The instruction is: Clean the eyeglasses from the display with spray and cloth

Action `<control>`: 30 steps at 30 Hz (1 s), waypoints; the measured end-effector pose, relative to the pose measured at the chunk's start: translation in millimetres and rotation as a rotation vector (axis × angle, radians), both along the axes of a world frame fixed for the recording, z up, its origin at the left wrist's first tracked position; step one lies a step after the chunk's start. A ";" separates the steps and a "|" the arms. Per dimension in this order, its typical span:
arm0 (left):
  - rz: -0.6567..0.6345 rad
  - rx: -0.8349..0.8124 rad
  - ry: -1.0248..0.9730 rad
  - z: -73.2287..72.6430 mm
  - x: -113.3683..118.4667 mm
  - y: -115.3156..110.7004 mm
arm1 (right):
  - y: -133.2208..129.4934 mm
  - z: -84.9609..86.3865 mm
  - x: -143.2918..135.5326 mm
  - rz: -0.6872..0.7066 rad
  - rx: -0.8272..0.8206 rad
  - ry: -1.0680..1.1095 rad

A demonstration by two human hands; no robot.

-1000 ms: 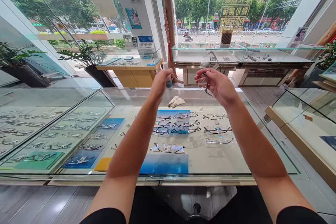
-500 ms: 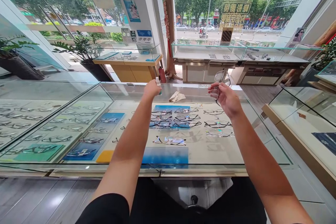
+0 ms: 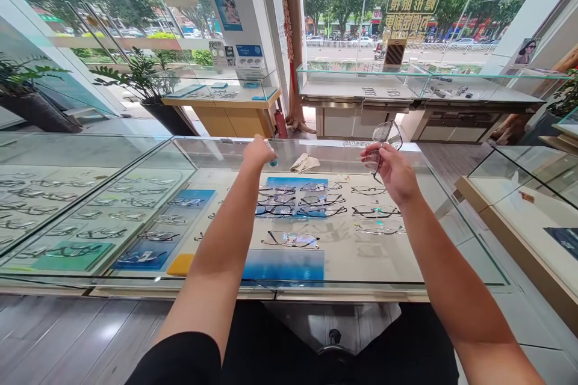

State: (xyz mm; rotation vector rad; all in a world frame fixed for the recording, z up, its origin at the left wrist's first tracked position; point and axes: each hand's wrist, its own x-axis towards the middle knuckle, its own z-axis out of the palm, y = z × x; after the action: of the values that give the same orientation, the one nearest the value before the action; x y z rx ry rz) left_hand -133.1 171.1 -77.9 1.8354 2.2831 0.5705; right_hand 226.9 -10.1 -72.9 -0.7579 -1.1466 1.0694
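Stretched out over the far part of the glass counter (image 3: pixel 374 290), my left hand (image 3: pixel 257 153) is closed round a small bottle (image 3: pixel 273 161), of which only a part shows beside the fingers. My right hand (image 3: pixel 394 169) holds a pair of thin-framed glasses (image 3: pixel 382 133) up above the counter's far right side, with the fingers pinching the frame. A crumpled beige cloth (image 3: pixel 304 162) lies on the glass between the two hands, touched by neither. Beneath the glass, several pairs of glasses (image 3: pixel 291 239) lie in rows.
Another glass case (image 3: pixel 537 216) stands to the right. Further showcases (image 3: pixel 230 117) line the window, with potted plants (image 3: pixel 149 87) at the left. A red fire extinguisher (image 3: pixel 280 124) stands beyond the counter. Part of a stool or chair base shows below.
My left hand has shifted slightly left and the bottle is tilted more. My right hand with the glasses appears slightly further right. The view has also shifted a little.
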 end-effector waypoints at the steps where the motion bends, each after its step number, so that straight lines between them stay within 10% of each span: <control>1: 0.037 0.049 0.010 3.3 3.3 -2.2 | 0.2 -0.3 0.3 -0.009 0.001 -0.004; 5: -0.018 0.284 0.060 17.2 22.0 -11.8 | 0.5 -0.9 0.6 -0.023 0.001 -0.005; 11: -0.341 -0.027 -0.064 9.3 54.8 -18.7 | 0.2 -0.8 0.0 -0.024 -0.002 -0.037; 19: -0.322 -0.056 -0.143 -18.3 65.3 -18.2 | 0.6 -2.1 0.4 -0.014 -0.003 -0.054; 30: -0.180 0.054 -0.413 -9.7 59.2 -0.6 | -0.1 -1.6 -1.5 -0.001 -0.007 -0.034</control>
State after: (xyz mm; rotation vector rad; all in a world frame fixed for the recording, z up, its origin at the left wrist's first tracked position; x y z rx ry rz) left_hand -73.9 170.6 -87.6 1.7264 1.8324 0.8913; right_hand 225.4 -10.2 -74.5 -0.7846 -1.1716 1.0637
